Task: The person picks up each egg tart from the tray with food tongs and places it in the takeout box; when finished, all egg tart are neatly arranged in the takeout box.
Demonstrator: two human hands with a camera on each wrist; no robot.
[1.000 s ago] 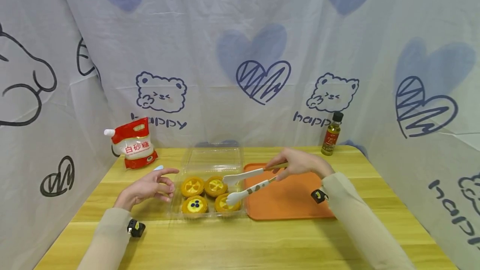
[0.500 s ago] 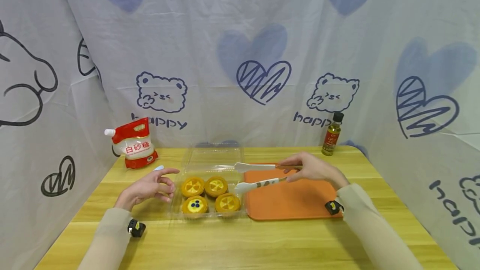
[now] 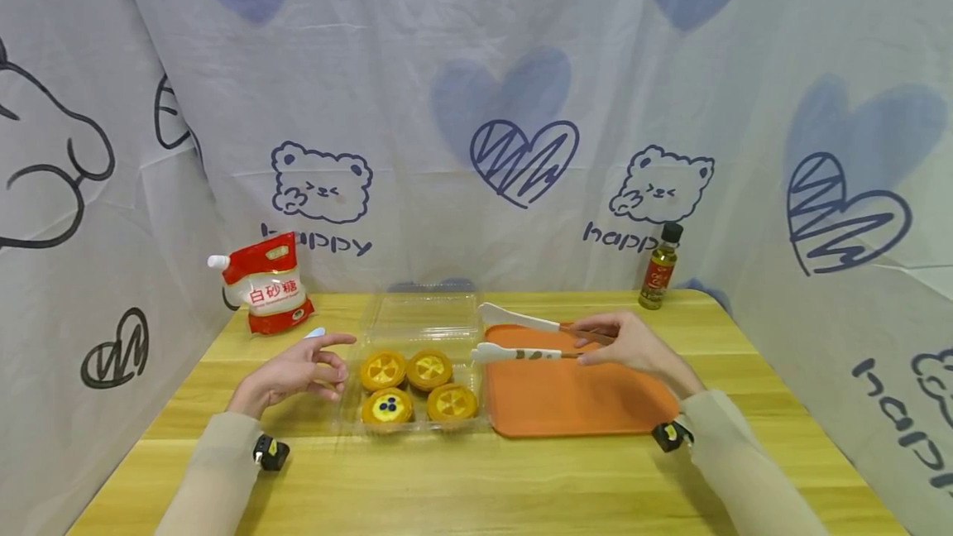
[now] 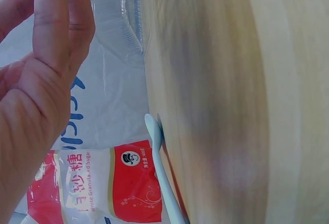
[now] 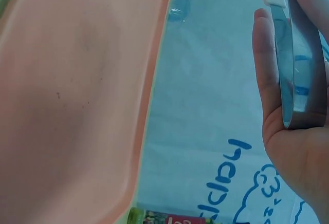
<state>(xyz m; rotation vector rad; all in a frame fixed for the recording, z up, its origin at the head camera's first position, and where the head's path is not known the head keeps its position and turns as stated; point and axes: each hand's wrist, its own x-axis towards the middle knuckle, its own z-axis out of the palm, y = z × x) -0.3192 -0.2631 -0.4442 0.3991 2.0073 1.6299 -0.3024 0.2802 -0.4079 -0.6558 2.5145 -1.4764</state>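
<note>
Four is too many to count, so several egg tarts (image 3: 384, 370) sit in a clear plastic clamshell box (image 3: 424, 317) with its lid folded back. One tart (image 3: 387, 407) carries dark berries; the others show a yellow fruit pattern. Over the orange tray (image 3: 581, 399), my right hand (image 3: 633, 346) holds tongs (image 3: 521, 354) by their metal handle, the white tips spread apart with nothing between them, near the box's right side. My left hand (image 3: 298, 370) hovers at the box's left edge, fingers loosely bent and holding nothing.
A red and white bag of white granulated sugar (image 3: 271, 288) stands at the back left. A pale blue spoon (image 4: 163, 170) lies near it, partly behind my left hand. At the back right is a small oil bottle (image 3: 658, 271). A printed curtain (image 3: 417, 230) hangs behind the table.
My right hand has drawn the tongs up and rightward, away from the front right tart, to over the tray's left edge. The left hand and the tarts have stayed put.
</note>
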